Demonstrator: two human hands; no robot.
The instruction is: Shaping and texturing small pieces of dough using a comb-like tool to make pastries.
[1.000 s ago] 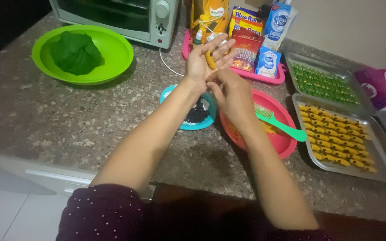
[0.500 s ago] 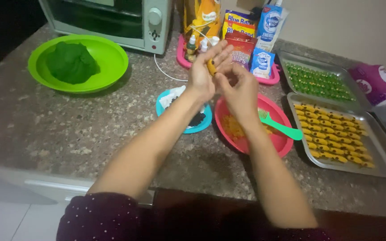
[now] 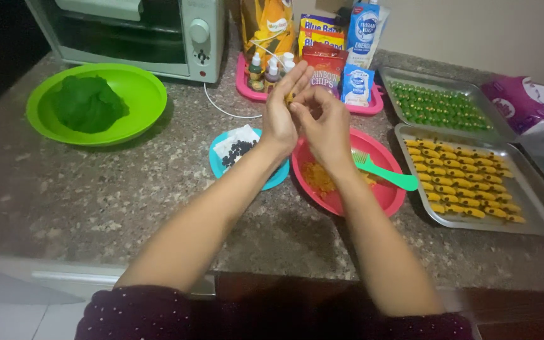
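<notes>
My left hand (image 3: 283, 108) and my right hand (image 3: 326, 123) meet above the counter, palms close together. A small piece of yellow dough (image 3: 291, 97) shows between the fingers of both hands. Below them stands a red bowl (image 3: 390, 195) with yellow dough (image 3: 320, 179) and a green plastic fork (image 3: 385, 174). Left of it, a small teal bowl (image 3: 216, 165) holds dark chips (image 3: 237, 151) on a white wrapper.
A green bowl (image 3: 138, 94) with green dough (image 3: 87, 103) sits at the left, before a toaster oven (image 3: 158, 31). A pink tray (image 3: 244, 82) carries packets and small bottles. Two metal trays hold yellow pieces (image 3: 461, 177) and green pieces (image 3: 439, 106). A purple packet (image 3: 516, 104) lies at the right.
My hands have stayed together above the bowls, rolling the yellow piece; the fingers have shifted slightly. The view has drifted a little.
</notes>
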